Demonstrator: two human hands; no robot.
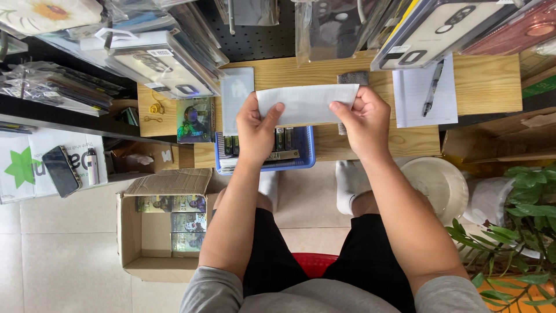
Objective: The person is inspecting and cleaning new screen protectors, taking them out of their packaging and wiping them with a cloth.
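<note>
Head view looked straight down on a seated person at a low wooden table (480, 87). Both hands held 1 white rectangular sheet (307, 103), long side level, above the table's near edge. Left hand (255, 124) gripped the sheet's 9 o'clock end, thumb laid over the front face and pressing it against fingers hidden behind. Right hand (364, 122) pinched the 3 o'clock end, thumb on the front near the upper corner, remaining fingers curled together behind; whether they were spread at the back could not be told. Sheet sat taut and flat between the 2 grips, no sag or crease visible. Directly below it, at 6 o'clock, stood a blue basket (307, 153) with dark small items packed inside. At 9 o'clock of the left hand lay a pale translucent film piece (236, 95) and a shiny printed box (195, 119). At 3 o'clock of the right hand, well apart, a white notepad (414, 93) carried a pen (432, 88). On the floor at 7 o'clock sat an open cardboard box (145, 243) with similar printed boxes inside. Judgement: keeping the sheet clean called for edge grips only, equal tension from both thumbs, and keeping it level over the basket so that neither end curled or creased.
</note>
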